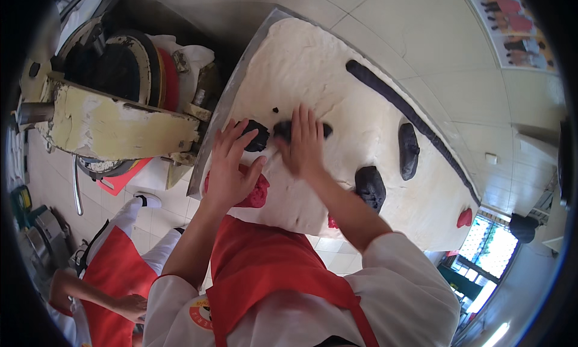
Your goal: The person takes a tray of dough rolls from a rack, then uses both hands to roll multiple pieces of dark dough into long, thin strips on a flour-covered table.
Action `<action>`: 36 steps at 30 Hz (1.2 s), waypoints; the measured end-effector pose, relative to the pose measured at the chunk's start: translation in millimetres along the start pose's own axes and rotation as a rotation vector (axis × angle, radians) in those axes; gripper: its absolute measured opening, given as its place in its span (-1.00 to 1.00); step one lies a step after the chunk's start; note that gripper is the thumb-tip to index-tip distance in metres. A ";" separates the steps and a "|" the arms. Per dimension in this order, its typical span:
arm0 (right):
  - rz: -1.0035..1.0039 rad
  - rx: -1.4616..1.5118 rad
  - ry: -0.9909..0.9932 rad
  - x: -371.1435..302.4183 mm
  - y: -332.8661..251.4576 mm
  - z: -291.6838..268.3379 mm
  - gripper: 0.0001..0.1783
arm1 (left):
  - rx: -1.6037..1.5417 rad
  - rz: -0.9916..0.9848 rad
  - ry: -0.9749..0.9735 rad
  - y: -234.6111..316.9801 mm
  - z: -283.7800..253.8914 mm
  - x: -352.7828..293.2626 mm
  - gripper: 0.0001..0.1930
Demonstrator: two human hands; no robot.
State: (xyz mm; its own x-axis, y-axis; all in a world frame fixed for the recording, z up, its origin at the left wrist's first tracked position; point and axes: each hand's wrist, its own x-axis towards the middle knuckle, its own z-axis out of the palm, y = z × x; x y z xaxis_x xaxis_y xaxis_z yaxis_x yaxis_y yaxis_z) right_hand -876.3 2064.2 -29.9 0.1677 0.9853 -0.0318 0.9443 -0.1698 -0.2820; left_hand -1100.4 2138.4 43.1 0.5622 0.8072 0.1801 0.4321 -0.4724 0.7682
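A wide, thick slab of cream-coloured dough [337, 52] covers the worktable. My right hand [304, 145] lies flat across a dark, near-black piece of dough [327, 130], which shows on both sides of it. My left hand [230, 166] is open, fingers spread; its fingertips are beside or on a second black dough piece [259, 137]. Under that hand's thumb side sits a red dough lump [257, 193], partly hidden. A tiny black crumb [276, 110] lies just beyond. Right of my right forearm is a rounded black lump [369, 187].
Along the slab's far right edge runs a long black dough strip [409, 115], with an oblong black piece [409, 151] near it. A small red lump [464, 217] is at the right corner. A worn cream-painted machine [120, 121] stands left. Another person in a red apron [123, 275] is lower left.
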 end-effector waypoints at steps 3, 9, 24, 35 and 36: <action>-0.132 -0.057 -0.166 -47.6 -1.6 -13.9 -0.02 | -0.020 -0.020 -0.019 0.3 -6.4 -6.5 -0.38; -0.019 -0.309 0.278 178.6 37.0 -16.7 -0.25 | 0.018 0.032 -0.018 -4.1 -10.1 3.2 -0.39; 0.050 -0.027 -0.100 -4.4 17.4 -67.2 0.00 | 0.377 0.024 -0.653 -7.3 57.2 96.3 -0.21; 0.011 0.066 0.181 9.4 67.3 -30.2 -0.17 | 0.722 0.343 -0.317 -4.1 124.8 111.9 -0.31; 0.003 0.088 0.172 5.7 61.4 -18.8 -0.18 | 0.657 0.316 -0.310 -7.6 139.7 103.1 -0.28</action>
State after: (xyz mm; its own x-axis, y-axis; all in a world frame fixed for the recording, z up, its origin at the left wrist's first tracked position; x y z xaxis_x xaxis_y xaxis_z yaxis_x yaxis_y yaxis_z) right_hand -812.0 2059.1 -29.4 0.2230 0.9662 0.1293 0.9167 -0.1628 -0.3648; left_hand -947.1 2175.8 -30.0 0.8569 0.5100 0.0756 0.4926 -0.8531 0.1720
